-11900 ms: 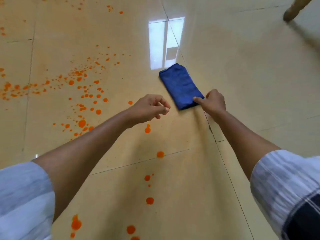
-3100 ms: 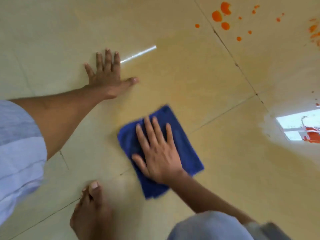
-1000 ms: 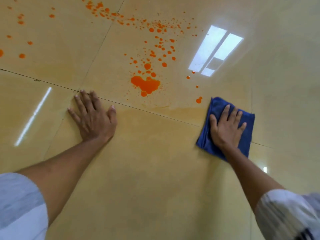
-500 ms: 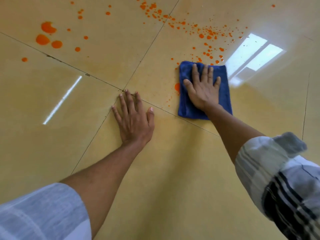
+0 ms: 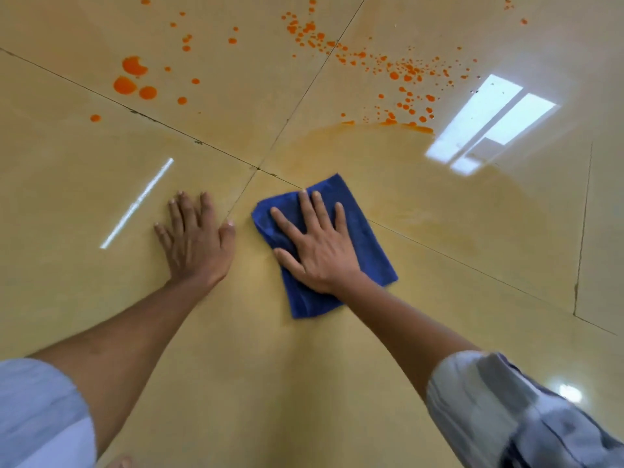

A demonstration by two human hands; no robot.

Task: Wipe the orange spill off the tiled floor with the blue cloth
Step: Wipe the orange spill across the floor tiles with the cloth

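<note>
Cloth, folded and dark blue [image 5: 354, 228], lies flat on the glossy tiled floor [image 5: 472, 214] just right of centre in the frame, close below the spot where four tile seams cross. The right hand [image 5: 317, 251] rests palm-down on top of it, fingers [image 5: 305, 211] spread wide and pressing rather than pinching, so nothing is gripped. Just beside it, left of centre, the left hand [image 5: 194, 244] is planted flat on bare tile, fingers together and thumb out, touching only the floor. Both forearms run down toward the lower corners of the frame, ending in pale rolled sleeves [image 5: 37, 410]. The orange spill [image 5: 398, 72] lies across the upper part of the frame: a dense scatter of small droplets at upper right, and a few larger blobs [image 5: 130, 79] at upper left. A faint orange smear [image 5: 388, 128] curves between the droplets and the cloth; it may be a thin wet film, though the glare makes that hard to judge. A bright window reflection [image 5: 489, 119] sits at right.
</note>
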